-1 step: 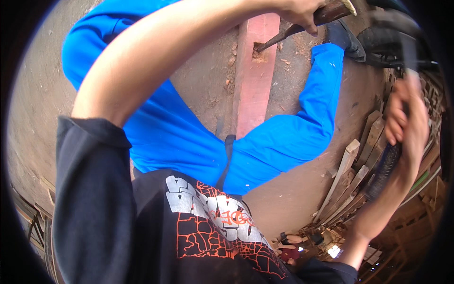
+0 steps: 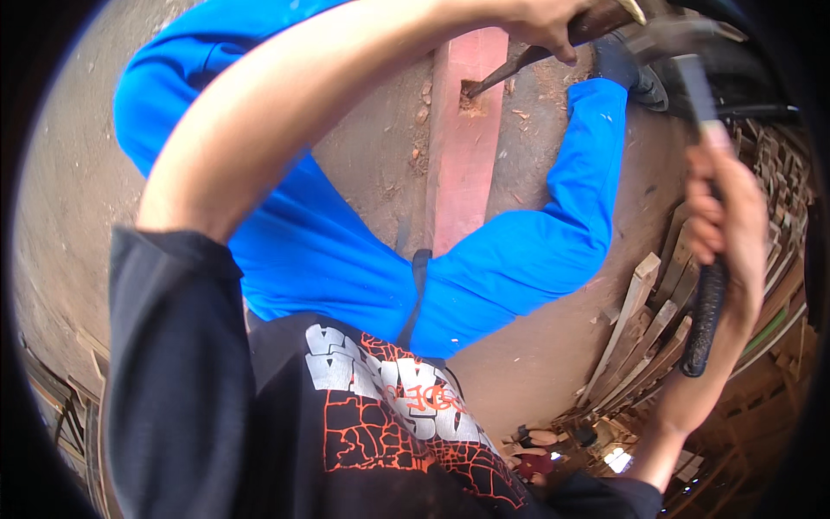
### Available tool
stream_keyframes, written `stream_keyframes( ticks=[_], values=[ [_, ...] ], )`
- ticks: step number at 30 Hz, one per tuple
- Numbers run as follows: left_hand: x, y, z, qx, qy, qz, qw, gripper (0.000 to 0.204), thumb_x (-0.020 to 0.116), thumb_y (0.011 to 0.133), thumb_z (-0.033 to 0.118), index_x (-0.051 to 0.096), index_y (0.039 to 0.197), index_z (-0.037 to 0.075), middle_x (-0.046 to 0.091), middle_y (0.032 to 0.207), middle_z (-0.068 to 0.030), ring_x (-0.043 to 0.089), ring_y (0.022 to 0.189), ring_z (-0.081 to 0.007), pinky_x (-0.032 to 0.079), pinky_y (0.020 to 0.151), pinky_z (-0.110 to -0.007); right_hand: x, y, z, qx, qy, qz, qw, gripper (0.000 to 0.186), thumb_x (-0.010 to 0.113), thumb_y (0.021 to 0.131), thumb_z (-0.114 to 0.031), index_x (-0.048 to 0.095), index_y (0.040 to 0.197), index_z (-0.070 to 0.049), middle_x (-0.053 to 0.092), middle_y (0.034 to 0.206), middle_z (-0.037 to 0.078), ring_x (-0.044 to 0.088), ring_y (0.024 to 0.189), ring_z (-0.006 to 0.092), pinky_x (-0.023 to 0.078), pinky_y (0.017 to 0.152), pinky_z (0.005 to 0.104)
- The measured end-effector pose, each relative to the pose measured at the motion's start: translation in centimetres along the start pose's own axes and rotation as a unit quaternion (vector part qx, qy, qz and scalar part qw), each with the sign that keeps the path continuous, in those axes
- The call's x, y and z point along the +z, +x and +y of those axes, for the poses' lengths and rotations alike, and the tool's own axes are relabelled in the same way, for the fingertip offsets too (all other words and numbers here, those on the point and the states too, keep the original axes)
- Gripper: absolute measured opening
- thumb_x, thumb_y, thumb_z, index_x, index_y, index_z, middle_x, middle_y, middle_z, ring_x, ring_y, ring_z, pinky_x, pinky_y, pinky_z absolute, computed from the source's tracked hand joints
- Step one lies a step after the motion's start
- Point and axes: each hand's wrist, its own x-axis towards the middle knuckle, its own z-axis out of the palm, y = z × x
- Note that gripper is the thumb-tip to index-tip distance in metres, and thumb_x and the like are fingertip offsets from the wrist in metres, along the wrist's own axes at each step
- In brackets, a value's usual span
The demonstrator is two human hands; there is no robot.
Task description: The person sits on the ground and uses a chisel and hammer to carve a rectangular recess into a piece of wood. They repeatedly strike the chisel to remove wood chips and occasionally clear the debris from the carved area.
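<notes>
My left hand (image 2: 545, 22) is closed around the wooden handle of a chisel (image 2: 519, 71). The chisel's steel tip rests in a small notch (image 2: 471, 91) cut into a reddish wooden beam (image 2: 462, 164). The beam lies on the dirt ground between my legs in blue trousers (image 2: 553, 233). My right hand (image 2: 731, 225) grips a hammer (image 2: 705, 303) by its black ribbed handle. It is raised at the right, well away from the chisel, and its blurred metal head (image 2: 683, 39) points toward the top of the view.
Wood chips lie around the notch on the brown dirt (image 2: 69, 190). My dark shoe (image 2: 622, 65) is planted right of the beam. Several pale timber offcuts (image 2: 640, 329) are stacked at the lower right, with wooden frames along the right rim.
</notes>
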Motion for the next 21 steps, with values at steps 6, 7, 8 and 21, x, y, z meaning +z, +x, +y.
stream_keyframes(
  ticks=[6, 7, 8, 21],
  values=[
    [-2.1, -1.9, 1.0, -0.047, -0.058, 0.065, 0.995, 0.033, 0.082, 0.071, 0.026, 0.068, 0.083, -0.002, 0.069, 0.077, -0.0214, 0.070, 0.075, -0.0344, 0.054, 0.071, -0.041, 0.0, -2.7, 4.1, 0.080, 0.067, -0.092, 0.990, 0.045, 0.045, 0.105, -0.049, 0.047, 0.084, -0.009, 0.037, 0.054, -0.005, 0.030, 0.036, 0.0039, 0.028, 0.032, 0.0219],
    [-2.8, -1.9, 2.1, -0.064, -0.072, 0.048, 0.994, 0.033, 0.082, 0.072, 0.026, 0.067, 0.082, -0.002, 0.069, 0.076, -0.0205, 0.070, 0.073, -0.0326, 0.054, 0.070, -0.040, -0.7, -3.5, 4.9, 0.072, 0.126, -0.078, 0.986, 0.044, 0.043, 0.106, -0.047, 0.046, 0.084, -0.009, 0.036, 0.054, -0.004, 0.029, 0.036, 0.0043, 0.028, 0.032, 0.0218],
    [-3.8, -1.9, 3.2, -0.085, -0.084, 0.030, 0.992, 0.033, 0.082, 0.073, 0.026, 0.066, 0.081, -0.002, 0.069, 0.075, -0.0197, 0.070, 0.071, -0.0308, 0.054, 0.068, -0.039, -1.0, -3.8, 5.7, 0.061, 0.149, -0.046, 0.986, 0.044, 0.040, 0.108, -0.045, 0.045, 0.085, -0.008, 0.036, 0.054, -0.003, 0.028, 0.034, 0.0049, 0.028, 0.031, 0.0214],
    [-2.7, -5.6, 6.4, 0.112, -0.011, 0.059, 0.992, 0.020, 0.079, 0.079, 0.015, 0.068, 0.093, 0.006, 0.069, 0.085, -0.0136, 0.068, 0.073, -0.0320, 0.055, 0.067, -0.036, 0.2, -8.8, 11.3, -0.038, 0.262, 0.057, 0.963, 0.045, 0.038, 0.108, -0.044, 0.045, 0.086, -0.006, 0.038, 0.052, 0.001, 0.030, 0.037, 0.0069, 0.028, 0.034, 0.0230]
  ],
)
